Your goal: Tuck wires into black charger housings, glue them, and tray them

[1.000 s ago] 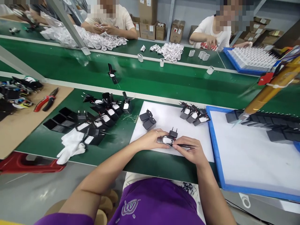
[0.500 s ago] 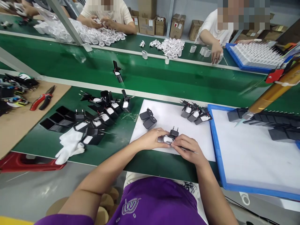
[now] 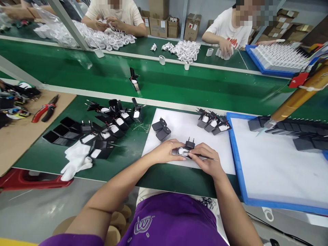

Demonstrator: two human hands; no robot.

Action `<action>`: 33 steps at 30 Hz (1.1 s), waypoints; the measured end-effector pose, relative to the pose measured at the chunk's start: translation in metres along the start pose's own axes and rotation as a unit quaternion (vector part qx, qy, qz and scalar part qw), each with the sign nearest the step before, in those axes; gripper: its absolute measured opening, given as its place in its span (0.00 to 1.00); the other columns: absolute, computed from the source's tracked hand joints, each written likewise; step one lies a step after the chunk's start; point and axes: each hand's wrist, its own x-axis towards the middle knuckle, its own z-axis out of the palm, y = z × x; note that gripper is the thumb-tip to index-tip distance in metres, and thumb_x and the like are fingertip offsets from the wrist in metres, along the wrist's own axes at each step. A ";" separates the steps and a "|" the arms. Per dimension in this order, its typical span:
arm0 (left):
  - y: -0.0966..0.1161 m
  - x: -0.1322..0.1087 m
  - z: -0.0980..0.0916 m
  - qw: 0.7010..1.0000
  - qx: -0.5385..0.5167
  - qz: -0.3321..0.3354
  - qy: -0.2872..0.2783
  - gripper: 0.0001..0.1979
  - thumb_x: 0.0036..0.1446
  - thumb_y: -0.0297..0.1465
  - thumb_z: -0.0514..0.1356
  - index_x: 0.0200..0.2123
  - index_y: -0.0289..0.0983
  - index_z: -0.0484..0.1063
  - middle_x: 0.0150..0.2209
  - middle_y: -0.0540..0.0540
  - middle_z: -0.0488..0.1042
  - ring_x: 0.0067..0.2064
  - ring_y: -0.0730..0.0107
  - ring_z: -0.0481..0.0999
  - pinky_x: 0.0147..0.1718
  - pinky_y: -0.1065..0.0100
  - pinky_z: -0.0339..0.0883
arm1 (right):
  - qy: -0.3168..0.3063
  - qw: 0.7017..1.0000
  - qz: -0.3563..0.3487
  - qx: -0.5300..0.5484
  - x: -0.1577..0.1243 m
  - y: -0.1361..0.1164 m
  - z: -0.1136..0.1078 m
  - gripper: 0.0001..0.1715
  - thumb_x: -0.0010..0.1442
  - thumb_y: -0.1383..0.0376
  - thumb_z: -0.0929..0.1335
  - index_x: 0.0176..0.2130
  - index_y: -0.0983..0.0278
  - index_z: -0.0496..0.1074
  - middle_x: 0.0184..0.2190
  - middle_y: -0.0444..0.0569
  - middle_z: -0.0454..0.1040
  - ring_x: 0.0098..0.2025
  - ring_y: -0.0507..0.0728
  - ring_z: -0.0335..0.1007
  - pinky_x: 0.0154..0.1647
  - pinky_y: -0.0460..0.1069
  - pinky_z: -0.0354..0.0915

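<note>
My left hand point(image 3: 165, 152) grips a small black charger plug point(image 3: 185, 149) with a white insert, resting on a white sheet point(image 3: 184, 131) at the bench's near edge. My right hand point(image 3: 208, 160) pinches thin black tweezers point(image 3: 208, 157), their tip at the plug's open side. Both hands touch the plug from either side. Two closed black plug housings point(image 3: 161, 129) lie just beyond my left hand. A cluster of open plugs point(image 3: 214, 123) with white inserts sits beyond my right hand.
A pile of open black plugs point(image 3: 112, 121), empty shells point(image 3: 60, 131) and white gloves point(image 3: 77, 159) lies left. A blue-rimmed tray point(image 3: 237, 160) holds black housings point(image 3: 302, 135) at right, under a brass-coloured tool point(image 3: 294, 99). Red pliers point(image 3: 44, 109) rest on cardboard. One plug point(image 3: 134, 82) rides the green conveyor point(image 3: 179, 85). Other people work opposite.
My hands stay on the plug; the tweezers have shifted slightly against it. The plug on the conveyor has drifted to the right. The person opposite right has pulled a hand back.
</note>
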 end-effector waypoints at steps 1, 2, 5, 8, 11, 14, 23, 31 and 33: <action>0.000 0.000 0.000 1.000 0.000 0.000 0.001 0.21 0.52 0.41 0.66 0.47 0.36 0.73 0.40 0.42 0.76 0.44 0.59 0.74 0.44 0.65 0.66 | 0.003 1.000 0.008 0.011 0.001 -0.001 -0.002 0.04 0.59 0.67 0.69 0.34 0.60 0.75 0.29 0.47 0.75 0.31 0.54 0.73 0.31 0.49 0.69; 0.001 0.000 0.001 1.000 0.000 -0.001 0.004 0.21 0.52 0.41 0.66 0.47 0.36 0.73 0.40 0.42 0.76 0.44 0.59 0.74 0.44 0.65 0.66 | 0.010 1.000 0.016 0.023 0.001 -0.002 -0.004 0.04 0.59 0.67 0.69 0.33 0.60 0.75 0.29 0.48 0.76 0.31 0.54 0.73 0.30 0.49 0.69; 0.001 0.000 0.002 1.000 -0.005 -0.006 0.009 0.21 0.53 0.41 0.66 0.48 0.37 0.72 0.42 0.42 0.76 0.44 0.60 0.75 0.44 0.64 0.66 | 0.052 0.996 0.034 0.057 0.000 -0.003 -0.011 0.03 0.57 0.67 0.70 0.30 0.60 0.74 0.25 0.47 0.75 0.28 0.55 0.72 0.28 0.50 0.68; 0.001 0.000 0.003 1.000 -0.005 -0.010 0.010 0.22 0.52 0.40 0.66 0.48 0.37 0.72 0.42 0.42 0.76 0.44 0.60 0.75 0.44 0.65 0.66 | 0.041 0.996 0.036 0.075 0.000 -0.004 -0.013 0.03 0.57 0.66 0.70 0.29 0.61 0.74 0.25 0.47 0.75 0.28 0.55 0.71 0.28 0.50 0.68; -0.001 0.000 0.004 1.000 0.001 -0.009 0.015 0.22 0.52 0.40 0.67 0.47 0.36 0.72 0.41 0.42 0.76 0.43 0.60 0.75 0.43 0.65 0.66 | -0.028 0.997 0.031 0.064 0.000 -0.003 -0.010 0.04 0.58 0.65 0.69 0.31 0.60 0.75 0.27 0.48 0.75 0.29 0.55 0.72 0.29 0.50 0.68; -0.003 0.000 0.004 1.000 -0.003 0.002 0.017 0.22 0.51 0.40 0.67 0.47 0.36 0.72 0.41 0.42 0.76 0.44 0.60 0.75 0.43 0.66 0.66 | -0.034 0.998 0.023 0.042 0.001 -0.001 -0.006 0.05 0.60 0.65 0.69 0.32 0.59 0.75 0.28 0.47 0.76 0.30 0.55 0.72 0.29 0.49 0.69; -0.001 0.002 0.003 1.000 0.015 0.001 0.012 0.21 0.53 0.39 0.66 0.48 0.36 0.72 0.42 0.42 0.76 0.45 0.60 0.75 0.45 0.65 0.67 | 0.034 0.992 0.043 0.113 0.001 0.003 -0.008 0.03 0.58 0.66 0.70 0.31 0.61 0.73 0.25 0.45 0.72 0.26 0.53 0.70 0.25 0.49 0.66; 0.042 -0.026 -0.020 0.981 0.126 -0.094 0.115 0.34 0.52 0.48 0.64 0.58 0.40 0.63 0.45 0.43 0.77 0.41 0.60 0.77 0.40 0.65 0.70 | 0.183 0.959 0.063 0.207 0.000 0.007 -0.007 0.05 0.59 0.71 0.69 0.32 0.62 0.70 0.24 0.40 0.67 0.20 0.48 0.66 0.21 0.46 0.61; 0.052 -0.026 -0.045 0.959 0.159 -0.117 0.205 0.24 0.56 0.47 0.60 0.51 0.40 0.69 0.40 0.46 0.78 0.37 0.64 0.77 0.38 0.66 0.70 | 0.189 0.960 0.066 0.196 0.000 0.007 -0.005 0.05 0.59 0.71 0.69 0.32 0.62 0.70 0.23 0.40 0.66 0.21 0.48 0.66 0.22 0.46 0.61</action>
